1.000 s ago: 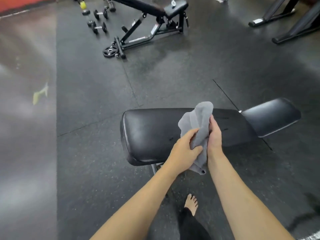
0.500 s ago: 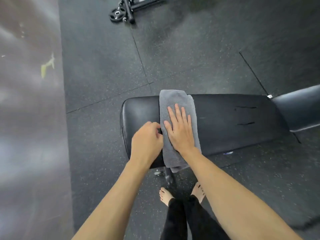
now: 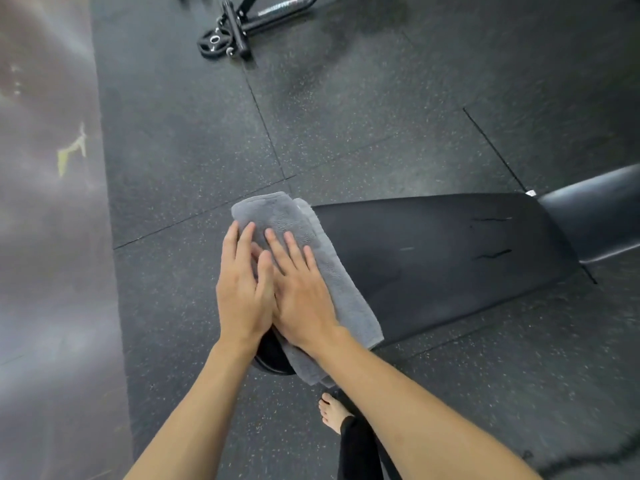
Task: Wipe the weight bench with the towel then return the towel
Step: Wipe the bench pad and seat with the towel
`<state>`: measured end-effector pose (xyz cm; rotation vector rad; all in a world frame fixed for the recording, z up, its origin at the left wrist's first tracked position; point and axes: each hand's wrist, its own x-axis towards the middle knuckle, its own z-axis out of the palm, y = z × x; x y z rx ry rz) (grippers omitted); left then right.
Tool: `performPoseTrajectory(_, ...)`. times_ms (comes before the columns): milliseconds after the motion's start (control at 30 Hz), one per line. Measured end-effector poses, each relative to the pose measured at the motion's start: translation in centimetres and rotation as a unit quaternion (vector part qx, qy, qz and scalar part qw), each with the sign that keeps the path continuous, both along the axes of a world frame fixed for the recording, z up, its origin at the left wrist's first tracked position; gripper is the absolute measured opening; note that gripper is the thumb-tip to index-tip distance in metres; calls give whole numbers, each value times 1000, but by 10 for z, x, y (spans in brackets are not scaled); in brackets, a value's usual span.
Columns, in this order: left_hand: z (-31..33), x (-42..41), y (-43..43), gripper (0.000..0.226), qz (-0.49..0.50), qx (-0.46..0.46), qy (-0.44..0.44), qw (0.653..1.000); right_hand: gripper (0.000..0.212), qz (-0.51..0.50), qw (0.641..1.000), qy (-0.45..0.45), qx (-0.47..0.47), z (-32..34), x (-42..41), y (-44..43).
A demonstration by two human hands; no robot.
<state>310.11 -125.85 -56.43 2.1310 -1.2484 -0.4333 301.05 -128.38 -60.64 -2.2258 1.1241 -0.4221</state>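
The black padded weight bench (image 3: 440, 258) runs from the centre to the right. A folded grey towel (image 3: 277, 213) lies across its left end and hangs over the near edge. My left hand (image 3: 242, 292) rests flat on the towel's left part with the fingers spread. My right hand (image 3: 303, 289) presses flat on the towel beside it, the two hands touching at the thumbs. Neither hand grips the cloth. The bench's left end is mostly hidden under the towel and my hands.
The bench's second pad (image 3: 595, 216) angles off at the right edge. Another bench frame with a weight plate (image 3: 216, 43) stands on the rubber floor at the top. My bare foot (image 3: 330, 412) is under the bench's near side. A shiny grey floor strip (image 3: 45, 237) runs along the left.
The towel has slid left to the very end of the bench. My left hand has gone from a fist at the towel's edge to lying flat on it beside the right hand.
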Motion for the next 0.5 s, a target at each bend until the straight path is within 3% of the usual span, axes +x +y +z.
performPoseTrajectory(167,-7,-3,-5,64,-41,33,-96,994,54,-85,995,14,44,-26,-30,-45)
performPoseTrajectory(333,-14,-7,-5,61,-49,66,-184,979,52,-194,975,63,87,-88,-132,-105)
performPoseTrajectory(500,-23,-16,-11,62,-91,147,-364,915,53,-208,973,11,98,-107,-159,-105)
